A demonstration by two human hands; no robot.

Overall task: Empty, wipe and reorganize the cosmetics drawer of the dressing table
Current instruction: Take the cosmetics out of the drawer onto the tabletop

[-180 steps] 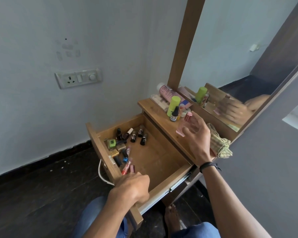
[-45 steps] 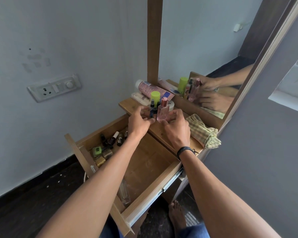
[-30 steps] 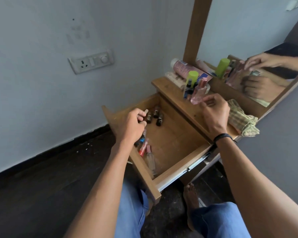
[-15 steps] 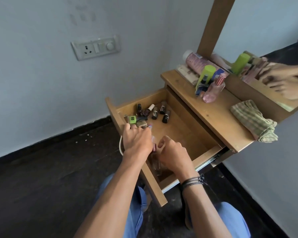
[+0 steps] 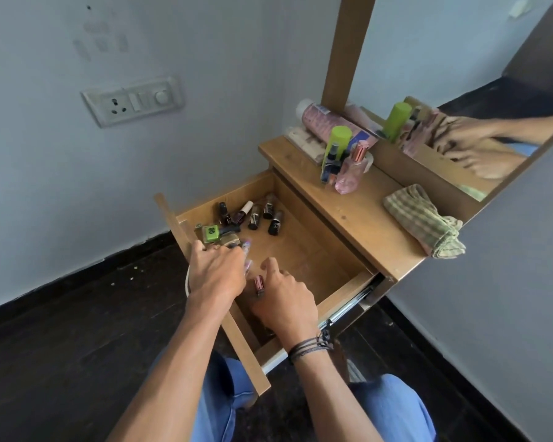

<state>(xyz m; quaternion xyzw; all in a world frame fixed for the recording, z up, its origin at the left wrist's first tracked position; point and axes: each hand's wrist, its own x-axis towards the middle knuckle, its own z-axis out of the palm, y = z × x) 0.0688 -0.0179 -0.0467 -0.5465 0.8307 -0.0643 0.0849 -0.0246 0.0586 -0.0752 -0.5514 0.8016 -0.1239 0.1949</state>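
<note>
**Drawer Open, Both Hands Inside**

1. Drawer point(image 5: 304, 247): pulled fully out from under the table top point(image 5: 364, 212). Its right half is bare wood.

2. Contents: a cluster of small dark bottles point(image 5: 253, 215) lies at the back left corner, most of them on their sides. A green case point(image 5: 210, 232) sits just in front of them, against the front panel. A pink tube point(image 5: 258, 283) lies between the two hands, near the front.

3. Left hand point(image 5: 216, 272): it reaches over the front panel, palm down, just behind the green case. The fingers are curled downward and close together. A lilac-tipped item point(image 5: 246, 243) shows at the fingertips, blurred. Whether the fingers grip it cannot be told.

4. Right hand point(image 5: 283, 301): it is inside the drawer near the front, palm down, beside the left hand. The thumb sticks out toward the pink tube. The other fingers curl under the hand and are hidden, so whether they grip anything cannot be told. Dark bands point(image 5: 310, 346) circle the wrist.

5. Table top: a green-capped can point(image 5: 339, 138), a small dark spray bottle point(image 5: 331, 161) and a pink perfume bottle point(image 5: 351, 173) stand together at the back. A pink tube-shaped pack point(image 5: 321, 121) lies behind them. A folded checked cloth point(image 5: 425, 224) rests at the right end, well apart from the bottles.

6. Surroundings: the mirror point(image 5: 460, 74) reflects the hands. A socket plate point(image 5: 133, 100) is on the wall to the left.
</note>
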